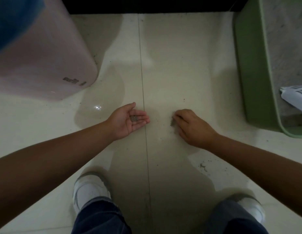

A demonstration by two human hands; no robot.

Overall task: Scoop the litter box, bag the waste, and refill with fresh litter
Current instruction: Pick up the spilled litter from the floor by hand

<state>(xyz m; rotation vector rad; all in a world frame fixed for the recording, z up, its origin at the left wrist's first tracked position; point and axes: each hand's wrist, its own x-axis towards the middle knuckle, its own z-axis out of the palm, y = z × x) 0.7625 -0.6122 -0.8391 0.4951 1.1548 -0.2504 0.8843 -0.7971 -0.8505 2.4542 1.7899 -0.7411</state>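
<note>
- Step in hand, as judged: clean-up of spilled litter grains from the tiled floor (pixel 163 65), a side job to the scoop-and-refill sequence
- The left hand (pixel 128 119) lies palm up, fingers straight and relaxed, carrying a small heap of grey grains (pixel 134 118)
- The right hand (pixel 190 125) rests palm down on the floor, fingertips bent onto a small grey pile (pixel 172 122); whether grains are pinched cannot be told
- The green litter box (pixel 253 73) stands beyond and to the right of the right hand, with a white scoop (pixel 293 97) lying inside
- A pink bin (pixel 45 56) stands beyond the left hand
- More loose grains (pixel 203 165) lie near the right forearm
- Next move calls for transferring the pile into the cupped left palm without tipping it
</note>
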